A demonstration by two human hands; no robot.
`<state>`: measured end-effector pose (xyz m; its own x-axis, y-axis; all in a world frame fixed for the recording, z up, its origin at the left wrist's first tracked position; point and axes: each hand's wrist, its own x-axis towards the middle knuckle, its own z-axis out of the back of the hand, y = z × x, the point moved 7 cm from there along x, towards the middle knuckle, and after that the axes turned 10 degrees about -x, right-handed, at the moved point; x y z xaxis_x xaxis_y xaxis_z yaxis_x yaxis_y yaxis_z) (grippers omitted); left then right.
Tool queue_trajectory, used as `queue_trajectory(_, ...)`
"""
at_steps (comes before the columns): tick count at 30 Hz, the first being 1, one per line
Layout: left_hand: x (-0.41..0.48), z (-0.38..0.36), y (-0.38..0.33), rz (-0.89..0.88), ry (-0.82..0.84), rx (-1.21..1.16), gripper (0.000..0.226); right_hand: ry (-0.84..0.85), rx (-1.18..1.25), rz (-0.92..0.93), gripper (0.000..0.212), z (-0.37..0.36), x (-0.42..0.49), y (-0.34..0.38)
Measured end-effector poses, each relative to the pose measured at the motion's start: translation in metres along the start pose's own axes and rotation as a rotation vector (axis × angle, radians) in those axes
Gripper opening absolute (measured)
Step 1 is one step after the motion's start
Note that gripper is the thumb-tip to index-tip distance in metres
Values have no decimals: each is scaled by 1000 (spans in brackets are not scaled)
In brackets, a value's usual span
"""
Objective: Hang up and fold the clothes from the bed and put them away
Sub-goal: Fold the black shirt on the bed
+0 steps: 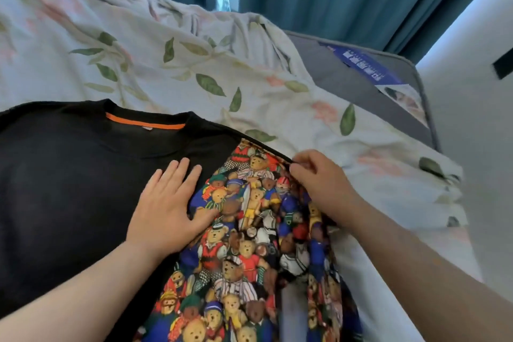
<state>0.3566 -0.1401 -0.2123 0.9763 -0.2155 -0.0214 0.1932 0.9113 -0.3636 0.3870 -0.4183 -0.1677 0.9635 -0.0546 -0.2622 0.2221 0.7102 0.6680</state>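
Item: black shirt (69,189) with bear-print panel (249,230), flat on floral duvet (166,50) on bed, collar away from person. Left hand (169,203) flat, fingers straight, pressing on black/print seam. Right hand (319,183) pinches black shoulder edge. Likely step: fold. Anchor with left hand, draw pinched edge across, smooth creases. Bare mattress (361,78) edge and wall (485,91) near on right. Open duvet room beyond collar.

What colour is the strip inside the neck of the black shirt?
The strip in the black shirt is orange; head view shows it best.
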Motion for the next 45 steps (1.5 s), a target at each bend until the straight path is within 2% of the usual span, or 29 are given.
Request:
queue_trajectory(4,2,-3,3,56,62,72,104,12,113,-185,22,-1,-106,-41)
queue_trajectory(6,4,-2,2,63,67,92,104,29,94,-291,33,-12,-145,-43)
queue_trajectory(7,3,-2,1,61,56,101,105,36,42,-344,49,-16,-163,-40)
queue_trajectory(10,1,-2,0,69,48,134,106,0,-486,-316,113,-29,-204,-8)
queue_trajectory(11,1,-3,2,73,43,141,107,-1,-566,-307,124,-30,-210,4)
queue_trajectory(13,1,-3,3,98,74,137,107,-76,-514,-311,131,-34,-216,12)
queue_trajectory(14,0,-3,2,116,100,132,105,-14,-513,-309,133,-43,-215,14)
queue_trajectory(16,-3,1,-4,161,140,99,96,128,-484,-335,123,-58,-211,8)
queue_trajectory(17,-8,2,-10,182,158,47,89,119,-481,-306,104,-59,-212,5)
queue_trajectory(19,-30,6,-30,233,195,-210,69,41,-410,-222,58,-55,-214,-3)
queue_trajectory(21,-76,19,-52,279,136,-567,39,-15,-117,-279,39,-37,-227,-10)
queue_trajectory(22,-105,27,-64,293,120,-667,30,-28,46,-335,35,-28,-232,-14)
queue_trajectory(23,-134,34,-75,289,100,-747,31,-10,236,-412,30,-18,-234,-18)
queue_trajectory(25,-185,31,-93,349,141,-891,24,-9,587,-519,25,-4,-243,-19)
queue_trajectory(27,-220,16,-112,407,248,-1095,25,115,864,-479,25,-11,-254,0)
queue_trajectory(28,-240,16,-122,359,334,-1134,25,185,919,-431,25,-19,-258,20)
queue_trajectory(30,-263,17,-135,376,401,-1245,28,308,973,-349,30,-47,-267,60)
queue_trajectory(31,-267,17,-134,385,420,-1283,47,374,993,-325,36,-62,-273,79)
queue_trajectory(32,-275,23,-133,495,399,-1462,54,439,1017,-314,41,-77,-277,93)
queue_trajectory(33,-280,25,-127,632,337,-1629,50,492,1059,-308,43,-86,-282,103)
queue_trajectory(35,-287,40,-100,634,187,-1572,44,426,1203,-325,40,-84,-282,99)
queue_trajectory(36,-289,53,-86,664,78,-1546,41,333,1301,-306,35,-75,-281,90)
queue_trajectory(37,-291,50,-74,747,81,-1652,29,195,1335,-305,29,-65,-282,76)
queue_trajectory(38,-298,52,-66,818,105,-1728,19,64,1270,-345,22,-58,-286,58)
queue_trajectory(39,-304,52,-58,832,159,-1762,21,-14,1120,-414,17,-60,-295,37)
queue_trajectory(40,-309,54,-51,832,225,-1747,26,-22,916,-493,20,-68,-306,18)
queue_trajectory(42,-327,48,-35,750,392,-1625,40,163,531,-571,27,-107,-337,-7)
queue_trajectory(44,-348,37,-27,701,558,-1493,54,343,347,-539,21,-142,-369,-16)
queue_trajectory(45,-357,30,-26,674,598,-1495,55,343,323,-504,20,-150,-377,-18)
